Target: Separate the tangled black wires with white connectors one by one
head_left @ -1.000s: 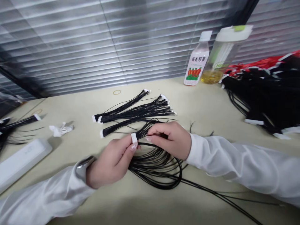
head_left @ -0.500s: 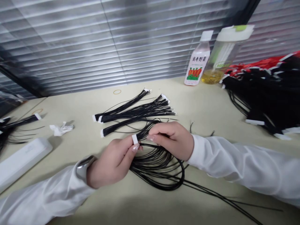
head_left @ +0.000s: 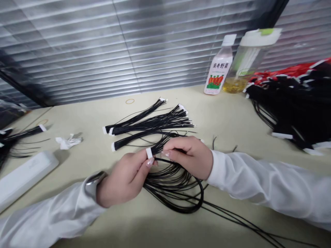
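At the front of a pale desk, a bundle of thin black wires is being held slightly above the surface, its white connector standing up between the two hands. The left hand is closing around the connector, with the thumb and curled fingers gripping it. The right hand is pinching the wires just beside the connector, its fingertips closed on the strands. Below the hands, the long free ends are dropping into a loose loop that is lying on the desk, with a few strands trailing off toward the lower right.

Just beyond the hands, three more wire bundles are lying nearly side by side, their white connectors at the left. A wristwatch is sitting on the left wrist, over a white sleeve. Farther left, a crumpled tissue and a white plastic case are lying near another wire bundle. To the right, a heap of black wire bundles is resting against red ones. Along the back, a carrot-labelled bottle and a clear tumbler holding yellow liquid are standing before window blinds.
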